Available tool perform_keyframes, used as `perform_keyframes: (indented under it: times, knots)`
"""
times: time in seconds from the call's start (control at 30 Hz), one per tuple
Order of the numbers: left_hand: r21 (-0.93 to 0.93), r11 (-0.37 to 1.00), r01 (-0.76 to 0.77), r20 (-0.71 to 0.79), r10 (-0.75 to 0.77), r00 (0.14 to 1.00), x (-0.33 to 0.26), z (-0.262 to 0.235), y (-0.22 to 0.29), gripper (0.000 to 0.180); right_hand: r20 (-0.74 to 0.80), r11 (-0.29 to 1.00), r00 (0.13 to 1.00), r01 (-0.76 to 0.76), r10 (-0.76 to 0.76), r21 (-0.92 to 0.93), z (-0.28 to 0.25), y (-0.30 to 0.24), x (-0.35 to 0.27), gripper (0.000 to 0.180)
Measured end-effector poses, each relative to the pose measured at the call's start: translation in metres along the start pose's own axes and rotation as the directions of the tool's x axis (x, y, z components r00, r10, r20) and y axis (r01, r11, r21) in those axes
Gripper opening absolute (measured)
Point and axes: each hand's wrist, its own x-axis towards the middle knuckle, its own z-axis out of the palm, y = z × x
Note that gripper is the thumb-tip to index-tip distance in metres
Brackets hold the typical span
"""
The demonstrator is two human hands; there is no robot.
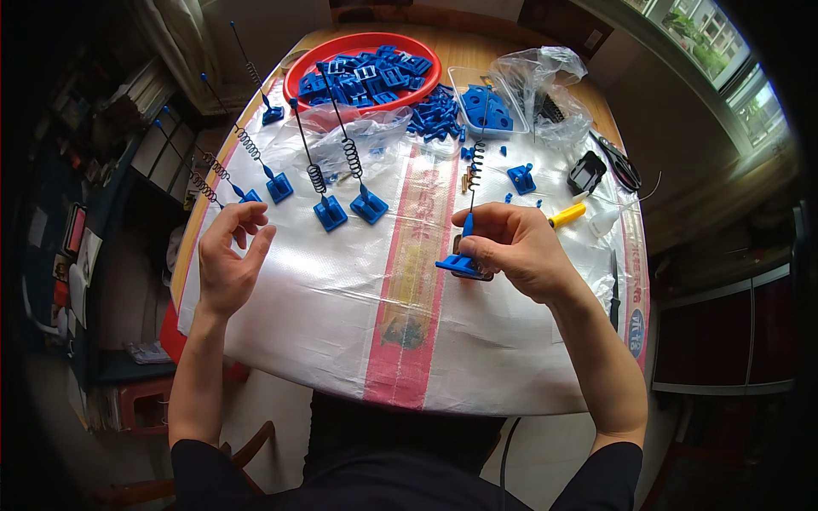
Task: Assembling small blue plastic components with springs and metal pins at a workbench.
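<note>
Blue plastic antenna base with a thin black whip and coiled spring [464,255] sits near the middle of the table, pinched in the right hand [511,247]: thumb and fingers close around the blue collar just above the flat square foot, which is tilted and lifted slightly off the cloth. A small dark block appears to lie under or behind the foot; I cannot tell whether it touches. The piece looks light and stiff at the base but springy above, so the wire would wobble if taken high up. The collar or the edges of the foot seem the firm places to hold, and the thin whip seems the part most easily bent.

The left hand [228,255] hovers apart to the left, fingers loosely curled and spread, holding nothing.

Just beyond, four finished antennas of the same kind [328,211] stand upright in a loose row on the white woven plastic sheet with a red stripe [341,298] that covers the round wooden table. Further back a red round basin of blue plastic parts [365,68] rests near the far rim, with a clear plastic tray of blue parts [486,109] and crumpled clear bags [545,85] to its right. A yellow-handled tool [567,215] lies just right of the holding hand.
</note>
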Motion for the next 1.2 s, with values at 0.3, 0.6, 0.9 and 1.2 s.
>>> perform_keyframes:
  times: [0.3,0.6,0.9,1.2]
  knots:
    - [-0.524,0.822,0.224,0.392,0.0,0.92,0.011,0.068,0.099,0.018,-0.095,0.986,0.994,0.032,-0.047,-0.162,0.007,0.005,-0.016,0.044]
    - [-0.559,0.556,0.615,0.749,0.02,0.663,0.038,0.136,0.113,0.028,-0.18,0.882,0.969,0.07,-0.172,-0.467,0.014,-0.007,-0.032,0.059]
    - [-0.603,0.251,0.758,0.77,-0.068,0.635,0.043,0.144,0.088,0.03,-0.313,0.904,0.897,0.182,-0.314,-0.386,-0.001,0.02,-0.043,0.035]
    - [-0.611,0.199,0.766,0.775,-0.046,0.63,0.044,0.145,0.065,0.028,-0.26,0.584,0.76,0.186,-0.595,-0.79,-0.016,0.042,-0.044,0.024]
